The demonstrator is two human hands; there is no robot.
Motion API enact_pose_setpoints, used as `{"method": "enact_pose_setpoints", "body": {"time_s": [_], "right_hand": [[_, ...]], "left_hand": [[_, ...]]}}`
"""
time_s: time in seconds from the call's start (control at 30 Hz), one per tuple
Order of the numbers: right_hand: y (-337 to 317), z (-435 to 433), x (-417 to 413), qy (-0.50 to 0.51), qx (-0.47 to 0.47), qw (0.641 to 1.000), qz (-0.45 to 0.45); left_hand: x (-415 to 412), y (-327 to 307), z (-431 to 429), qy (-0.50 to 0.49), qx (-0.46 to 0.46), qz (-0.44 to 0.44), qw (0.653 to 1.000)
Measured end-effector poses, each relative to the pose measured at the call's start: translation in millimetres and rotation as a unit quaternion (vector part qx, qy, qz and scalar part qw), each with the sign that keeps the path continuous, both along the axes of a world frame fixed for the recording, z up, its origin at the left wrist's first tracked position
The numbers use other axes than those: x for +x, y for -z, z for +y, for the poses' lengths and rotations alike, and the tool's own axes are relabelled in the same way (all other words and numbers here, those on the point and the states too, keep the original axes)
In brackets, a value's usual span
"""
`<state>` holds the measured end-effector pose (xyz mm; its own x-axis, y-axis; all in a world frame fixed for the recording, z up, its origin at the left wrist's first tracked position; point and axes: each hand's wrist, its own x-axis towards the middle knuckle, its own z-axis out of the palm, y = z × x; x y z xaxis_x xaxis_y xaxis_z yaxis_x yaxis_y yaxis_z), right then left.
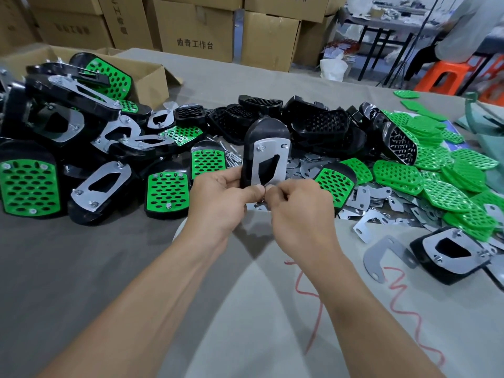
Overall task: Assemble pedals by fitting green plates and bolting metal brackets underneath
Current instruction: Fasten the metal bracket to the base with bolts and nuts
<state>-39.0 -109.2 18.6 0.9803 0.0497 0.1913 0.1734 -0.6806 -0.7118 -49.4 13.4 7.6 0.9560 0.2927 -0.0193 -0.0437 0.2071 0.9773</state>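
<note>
Over the table (109, 255), left hand (218, 203) gripping pedal (266, 129), right hand (302, 211) pinching bracket (270, 156)

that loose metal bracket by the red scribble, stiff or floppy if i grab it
Probably stiff: the metal bracket looks like stamped sheet. Likely light, being thin and open in the middle. Lying flat on the cloth, it may slide before lifting.

Your left hand (218, 197) and right hand (300, 211) hide the lower end of the held pedal (266, 148). The tiny part (262, 199) at your right fingertips is too small to identify. Upper right, the seated person (463, 31) is blurred and cut by the edge. Far left, the finished pile (16, 118) runs out of frame.
</note>
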Motion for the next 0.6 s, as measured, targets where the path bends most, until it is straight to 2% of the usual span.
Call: {"method": "enact_pose_setpoints", "body": {"time_s": [0.07, 0.13, 0.4, 0.6], "right_hand": [[-0.6, -2.1, 3.1, 0.013, 0.046, 0.999, 0.017], [-2.0, -3.9, 4.8, 0.041, 0.069, 0.997, -0.002], [-3.8, 0.6, -0.9, 0.008, -0.031, 0.996, -0.082], [-5.3, -3.9, -3.4, -0.015, -0.021, 0.990, -0.138]], "left_hand": [[1.5, 0.3, 0.7, -0.010, -0.006, 0.008, 1.000], [1.4, 0.6, 0.2, -0.014, -0.015, 0.011, 1.000], [0.3, 0.9, -2.1, -0.018, -0.036, 0.026, 0.999], [1.2, 1.5, -1.1, -0.008, -0.077, 0.052, 0.996]]}}
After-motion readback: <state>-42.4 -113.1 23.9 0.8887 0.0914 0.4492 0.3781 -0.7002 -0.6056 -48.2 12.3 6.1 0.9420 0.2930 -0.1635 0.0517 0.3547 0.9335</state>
